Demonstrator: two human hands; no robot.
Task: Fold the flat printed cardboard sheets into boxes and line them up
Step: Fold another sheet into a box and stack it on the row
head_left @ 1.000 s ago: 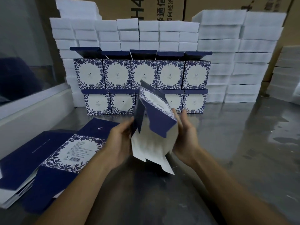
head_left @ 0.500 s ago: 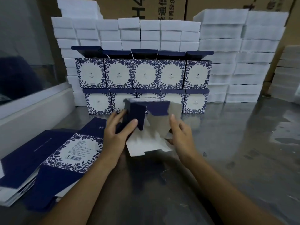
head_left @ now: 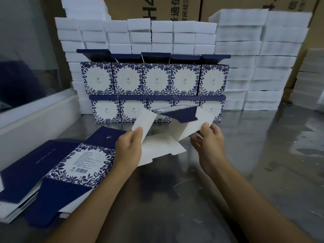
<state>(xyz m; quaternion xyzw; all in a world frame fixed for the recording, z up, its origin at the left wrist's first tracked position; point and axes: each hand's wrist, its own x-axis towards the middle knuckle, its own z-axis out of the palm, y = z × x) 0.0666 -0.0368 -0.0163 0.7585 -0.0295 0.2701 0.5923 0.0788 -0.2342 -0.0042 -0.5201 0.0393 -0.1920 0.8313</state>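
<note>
Head view: mid-fold on half-opened blue-and-white printed cardboard sheet (head_left: 163,137) above steel table (head_left: 263,155) — left hand (head_left: 128,148) pinching white flap, right hand (head_left: 208,141) gripping opposite panel — next, likely tucking bottom flaps square.

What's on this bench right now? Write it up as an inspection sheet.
Surface: shiny metal table, reflective.
Job's things: half-folded box held above the table; stack of flat sheets at left; ten folded boxes in two rows of five at the back.
Clutter: nothing seen.
Hands: left hand pinches a white flap; right hand grips the opposite flap.
Cables: nothing seen.
Surroundings: white foam blocks stacked behind; brown cartons behind them.
</note>
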